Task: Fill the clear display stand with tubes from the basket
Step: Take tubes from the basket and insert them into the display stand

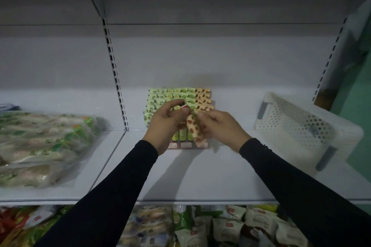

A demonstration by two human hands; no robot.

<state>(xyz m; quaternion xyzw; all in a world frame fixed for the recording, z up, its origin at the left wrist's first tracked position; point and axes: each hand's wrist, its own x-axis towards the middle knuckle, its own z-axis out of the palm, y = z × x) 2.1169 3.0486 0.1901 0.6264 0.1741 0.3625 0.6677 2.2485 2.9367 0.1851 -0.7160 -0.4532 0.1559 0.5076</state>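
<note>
Head view: both hands meet over the stand (178, 94), which sits mid-shelf against the back panel, its rows packed with green and orange tubes. The left hand (166, 124) is curled, thumb and fingers pinching a small item with a red end near its fingertips; what that item is, I cannot tell. The right hand (218, 128) is also curled, its fingers gripping an orange spotted tube (193, 128) that hangs tilted between the two hands, just in front of the stand's lower rows. The left fingers touch the same tube from the other side. The white perforated basket (297, 126) stands on the shelf (200, 176) to the right, well apart from the stand. Bagged goods (40, 142) lie on the left shelf section.
</note>
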